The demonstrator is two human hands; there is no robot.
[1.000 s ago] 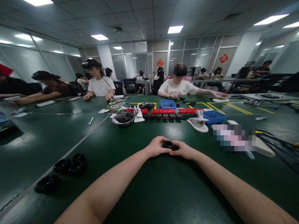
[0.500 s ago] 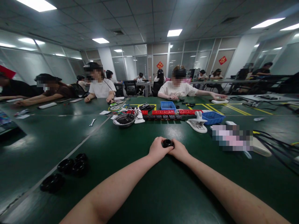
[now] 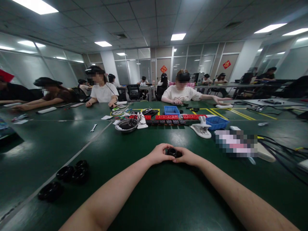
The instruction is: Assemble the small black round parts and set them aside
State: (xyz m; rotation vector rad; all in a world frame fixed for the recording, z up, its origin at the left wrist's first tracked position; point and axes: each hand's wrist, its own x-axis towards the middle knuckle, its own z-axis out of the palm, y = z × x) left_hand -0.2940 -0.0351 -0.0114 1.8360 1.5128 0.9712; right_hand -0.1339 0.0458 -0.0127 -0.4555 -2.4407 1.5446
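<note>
A small black ring-shaped piece (image 3: 171,152), with a round opening facing up, is between my two hands at the middle of the green table. My left hand (image 3: 160,154) curls round its left side, thumb in front and fingers behind. From the right, my right hand (image 3: 187,156) closes on it, with a dark gap between the piece and the palm. The thumbs come together in front of the piece. Several glossy black rings (image 3: 80,175) of a similar look lie in a cluster to the left of my left forearm.
Beyond my hands are a metal bowl (image 3: 126,129) with dark parts, red power strips (image 3: 167,117), a white clamp stand (image 3: 202,130) and a blue bin (image 3: 216,123). Black cables (image 3: 276,150) lie at the right, a wrench (image 3: 93,127) at the left. A co-worker (image 3: 181,93) sits opposite.
My hands have drawn slightly nearer to me with the black ring-shaped piece. The right hand's fingers have spread a little from it. The camera view has shifted slightly.
</note>
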